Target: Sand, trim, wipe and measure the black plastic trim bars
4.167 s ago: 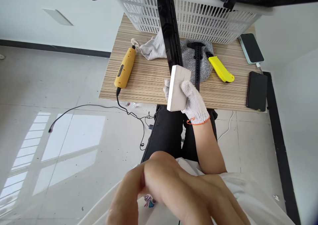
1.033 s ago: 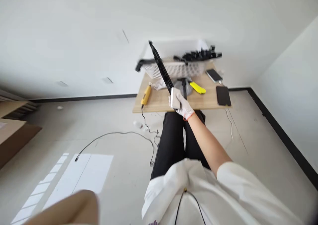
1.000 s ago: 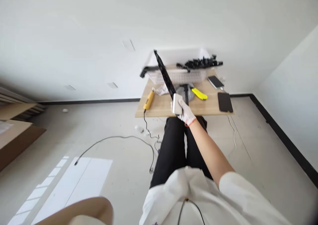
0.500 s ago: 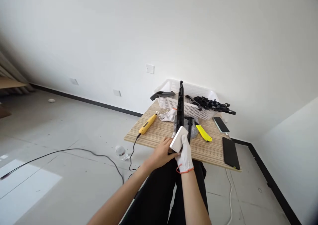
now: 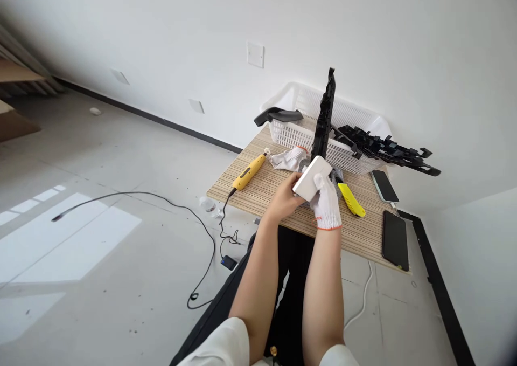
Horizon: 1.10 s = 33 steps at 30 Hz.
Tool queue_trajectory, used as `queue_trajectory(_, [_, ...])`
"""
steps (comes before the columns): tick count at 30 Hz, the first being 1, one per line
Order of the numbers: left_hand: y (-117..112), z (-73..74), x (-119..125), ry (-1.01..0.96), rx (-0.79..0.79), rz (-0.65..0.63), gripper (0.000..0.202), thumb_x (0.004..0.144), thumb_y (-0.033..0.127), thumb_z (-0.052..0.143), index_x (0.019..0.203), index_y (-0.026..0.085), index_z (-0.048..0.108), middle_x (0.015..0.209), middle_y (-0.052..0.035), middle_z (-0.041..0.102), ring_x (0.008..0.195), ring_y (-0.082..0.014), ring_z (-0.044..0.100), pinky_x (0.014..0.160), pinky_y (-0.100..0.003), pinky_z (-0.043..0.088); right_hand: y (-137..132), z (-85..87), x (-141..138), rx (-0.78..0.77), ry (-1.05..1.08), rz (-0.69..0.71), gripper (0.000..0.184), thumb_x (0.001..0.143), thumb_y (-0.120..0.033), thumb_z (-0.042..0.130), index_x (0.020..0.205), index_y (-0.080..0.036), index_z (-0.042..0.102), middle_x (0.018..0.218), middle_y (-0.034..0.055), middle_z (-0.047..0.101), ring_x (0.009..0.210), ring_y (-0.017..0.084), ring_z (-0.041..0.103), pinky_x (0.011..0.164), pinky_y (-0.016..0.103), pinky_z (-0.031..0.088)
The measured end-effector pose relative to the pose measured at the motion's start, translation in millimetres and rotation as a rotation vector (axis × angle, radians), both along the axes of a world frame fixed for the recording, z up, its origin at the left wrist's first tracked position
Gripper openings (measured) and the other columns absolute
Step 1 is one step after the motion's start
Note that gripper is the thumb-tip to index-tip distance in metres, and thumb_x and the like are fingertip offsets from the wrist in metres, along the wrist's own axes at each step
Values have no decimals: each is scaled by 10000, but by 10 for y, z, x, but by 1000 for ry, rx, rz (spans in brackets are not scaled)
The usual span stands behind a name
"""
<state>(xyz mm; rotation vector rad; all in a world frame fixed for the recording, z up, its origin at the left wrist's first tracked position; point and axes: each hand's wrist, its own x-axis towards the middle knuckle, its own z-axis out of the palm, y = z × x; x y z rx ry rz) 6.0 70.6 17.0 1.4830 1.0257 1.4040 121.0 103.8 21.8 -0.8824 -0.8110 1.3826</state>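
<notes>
A white rectangular block (image 5: 313, 178) is gripped in my right hand (image 5: 328, 204), which wears a white knit glove with an orange cuff. My bare left hand (image 5: 284, 198) is closed just left of the block, its fingertips partly hidden behind it. From behind the block a long black plastic strip (image 5: 323, 115) with clips along its side rises at a tilt; its lower end is hidden near both hands, and my left hand appears closed around it. A yellow-handled cutter (image 5: 350, 199) lies right of the glove. A loose white glove (image 5: 290, 159) lies beyond my left hand.
A white plastic basket (image 5: 291, 136) at the table's back holds black clipped strips (image 5: 379, 146) and a dark curved trim piece (image 5: 278, 116). A yellow corded tool (image 5: 249, 172) lies left on the wooden table (image 5: 250, 207). Two phones (image 5: 395, 241) are on the right. Cables cross the floor.
The view has shifted, so table and basket appear higher and larger. The white block and both hands stay together over the table's front, by the black strip.
</notes>
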Motion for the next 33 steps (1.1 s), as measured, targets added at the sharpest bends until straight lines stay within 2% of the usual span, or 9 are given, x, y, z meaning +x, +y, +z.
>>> queue_trajectory(4, [-121, -127, -69, 79, -47, -40, 405, 716, 115, 689, 1113, 195, 696, 1072, -42, 738, 927, -213, 684, 836, -311, 535, -223, -115, 85, -64, -69, 13, 467, 671, -490, 790, 1019, -204, 668, 991, 42, 740, 927, 217, 708, 767, 335, 599])
queue_trajectory(8, [-105, -125, -159, 114, -91, -28, 343, 723, 163, 715, 1063, 185, 756, 1013, -37, 770, 943, -239, 706, 826, -311, 548, -311, -129, 66, -51, -155, 38, 354, 704, -461, 771, 955, -227, 684, 906, 14, 724, 914, 208, 700, 752, 320, 594])
queue_trajectory(12, [-81, -114, -152, 81, -119, -26, 316, 712, 220, 755, 1023, 166, 778, 958, -27, 779, 902, -237, 719, 790, -302, 567, -340, -127, 66, -16, -236, 103, 249, 760, -424, 744, 911, -233, 690, 865, 7, 699, 853, 185, 672, 685, 291, 574])
queue_trajectory(15, [-88, -119, -131, 82, -94, 23, 286, 710, 225, 760, 988, 164, 788, 923, -20, 777, 895, -234, 718, 782, -298, 570, -376, -128, 92, -12, -258, 89, 221, 806, -438, 709, 868, -226, 692, 808, 1, 676, 814, 172, 656, 660, 281, 563])
queue_trajectory(19, [-97, -126, -118, 91, -66, 82, 254, 711, 257, 761, 941, 152, 789, 853, -10, 765, 823, -220, 708, 718, -292, 569, -418, -149, 135, 8, -362, 223, 197, 795, -407, 738, 841, -218, 708, 780, -3, 654, 830, 169, 652, 713, 287, 566])
queue_trajectory(24, [-120, -163, -113, 90, -46, 120, 241, 733, 261, 737, 950, 164, 779, 840, -13, 750, 799, -200, 686, 727, -293, 552, -455, -165, 138, 17, -370, 50, 232, 827, -444, 690, 759, -222, 694, 770, 1, 619, 860, 173, 627, 761, 308, 566])
queue_trajectory(27, [-140, -184, -130, 141, -12, 116, 206, 698, 276, 773, 864, 154, 768, 719, 5, 701, 734, -186, 658, 666, -273, 516, -486, -137, 121, 66, -451, 176, 223, 799, -414, 715, 695, -223, 665, 701, -15, 586, 851, 179, 614, 840, 348, 560])
queue_trajectory(31, [-161, -187, -139, 196, -20, 148, 136, 712, 279, 765, 736, 149, 732, 640, 25, 645, 673, -157, 622, 592, -238, 458, -511, -94, 112, 103, -480, 115, 265, 836, -412, 663, 650, -227, 628, 653, -16, 537, 873, 182, 601, 878, 351, 544])
queue_trajectory(33, [-169, -187, -136, 206, -33, 153, 160, 704, 298, 773, 697, 148, 717, 613, 24, 629, 661, -159, 617, 584, -241, 455, -516, -73, 116, 110, -526, 166, 266, 837, -422, 661, 667, -220, 629, 660, -15, 534, 879, 182, 596, 899, 359, 536])
